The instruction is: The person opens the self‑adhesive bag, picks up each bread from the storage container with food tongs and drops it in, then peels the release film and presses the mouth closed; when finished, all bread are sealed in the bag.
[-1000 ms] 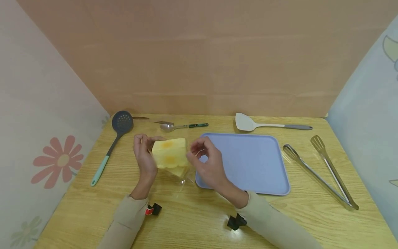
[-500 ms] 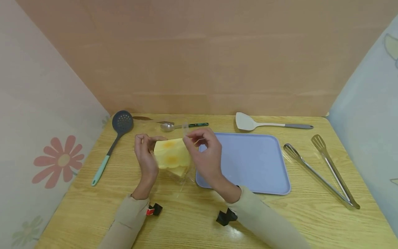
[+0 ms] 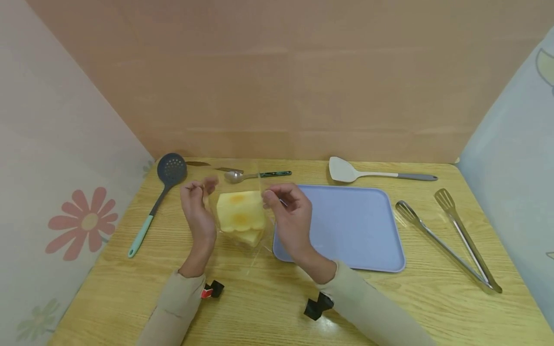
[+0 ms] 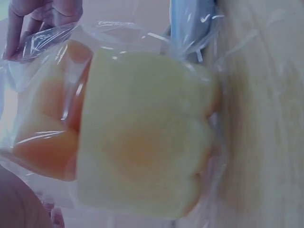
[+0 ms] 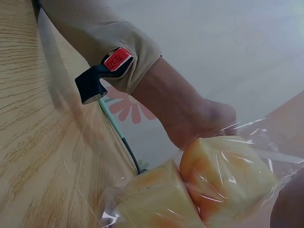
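A clear plastic bag [image 4: 109,33] with thick, pale yellow pieces of bread [image 3: 240,211] in it hangs between the hands above the table. Orange-brown patches mark the bread. My left hand [image 3: 199,216], slightly blurred, holds the bag's left side with bent fingers. At the right side, my right hand [image 3: 292,218] pinches the bag's edge between thumb and fingers. The left wrist view has two bread pieces [image 4: 142,137] side by side behind the film, with the right hand [image 4: 42,19] at the bag's edge. The bread hides part of the left hand [image 5: 199,121] in the right wrist view.
A blue tray [image 3: 350,230] lies beside the right hand. Metal tongs [image 3: 450,245] and a white spatula [image 3: 342,169] are right and behind. Toward the back left are a skimmer [image 3: 170,168], a spoon [image 3: 235,177] and a knife [image 3: 229,169]. Walls [image 3: 277,86] enclose the table.
The right hand went left to the bread's upper corner, then back right along the bag's edge. The left hand shifted slightly left, away from the bread, and the bag is spread wider.
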{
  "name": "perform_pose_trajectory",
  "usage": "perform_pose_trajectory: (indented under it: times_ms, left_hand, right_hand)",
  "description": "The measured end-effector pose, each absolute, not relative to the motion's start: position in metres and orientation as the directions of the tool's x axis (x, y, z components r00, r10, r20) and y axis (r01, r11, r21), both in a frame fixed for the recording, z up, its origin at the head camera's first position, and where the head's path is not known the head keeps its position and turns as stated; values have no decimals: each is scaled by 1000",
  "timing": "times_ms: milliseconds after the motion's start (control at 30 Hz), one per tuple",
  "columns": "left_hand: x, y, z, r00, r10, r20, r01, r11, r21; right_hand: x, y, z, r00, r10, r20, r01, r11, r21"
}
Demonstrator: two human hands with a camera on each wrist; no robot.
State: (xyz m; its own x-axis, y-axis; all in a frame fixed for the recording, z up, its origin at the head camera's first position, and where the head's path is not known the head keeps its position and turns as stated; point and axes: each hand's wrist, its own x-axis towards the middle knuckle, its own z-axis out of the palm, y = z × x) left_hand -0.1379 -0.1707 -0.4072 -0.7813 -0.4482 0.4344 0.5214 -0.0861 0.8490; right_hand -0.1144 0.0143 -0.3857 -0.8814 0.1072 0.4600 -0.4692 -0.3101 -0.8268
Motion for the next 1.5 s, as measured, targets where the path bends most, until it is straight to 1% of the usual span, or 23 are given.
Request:
perform_pose_trajectory:
  times_ms: [33,100,167,233,300,367,433,500,533,600,667,733,800,867,1067,1200,1333,1500]
  left_hand:
    - [-137,-170,-404,-752,-469,463,551,-61,832]
    - [-135,-169,-397,-672,-508,539,616,20,788]
    - [-133,-166,-389,-574,-521,632,671,144,728]
    - [-130,-163,-381,-462,-499,733,699,304,648]
    - [-126,-158,-374,-356,-432,829,708,453,541]
    - [-122,-152,-366,-268,-334,904,716,558,419]
    - [-117,-146,-360,-206,-199,958,740,609,285]
    - [-112,-142,-355,-166,-46,985,756,636,157]
    - [-110,-140,-353,-155,28,987,764,637,102]
    - [-107,-136,-349,-163,160,974,775,631,26]
    - [-104,-134,-346,-198,246,949,775,632,-2]
    - [-102,-132,-344,-241,285,928,769,639,4]
    - [-102,-130,-342,-271,302,914,758,652,9]
    - [-102,-129,-341,-281,315,907,748,663,2]
    - [-103,-131,-339,-245,373,895,731,677,-82]
    - [-103,-134,-339,-227,391,892,717,687,-119]
    - [-102,-136,-337,-227,418,880,712,687,-143]
    - [-102,-137,-335,-231,435,870,713,684,-152]
  right_hand:
    - [-115,14,-386,-882,109,458,-468,-316,-825]
    - [-115,14,-387,-881,112,459,-469,-321,-823]
    - [-115,14,-388,-879,116,462,-474,-322,-820]
    - [-115,15,-388,-877,119,465,-478,-318,-819]
    - [-116,15,-389,-876,117,467,-479,-318,-818]
    - [-116,15,-389,-875,112,470,-480,-319,-817]
    - [-116,15,-390,-875,104,473,-480,-321,-817]
    - [-115,15,-390,-870,99,482,-487,-323,-812]
    - [-115,15,-390,-867,98,489,-492,-324,-808]
    - [-116,15,-390,-855,90,510,-510,-324,-797]
    - [-116,16,-391,-841,80,534,-529,-322,-785]
    - [-116,17,-391,-829,69,555,-545,-317,-776]
    - [-115,17,-390,-822,59,567,-556,-304,-774]
    - [-115,18,-390,-818,54,573,-562,-287,-776]
    - [-117,19,-390,-800,39,599,-593,-202,-779]
    - [-118,20,-392,-773,14,634,-630,-135,-765]
    - [-119,21,-393,-748,-8,663,-659,-99,-745]
    - [-120,21,-393,-713,-15,701,-697,-87,-711]
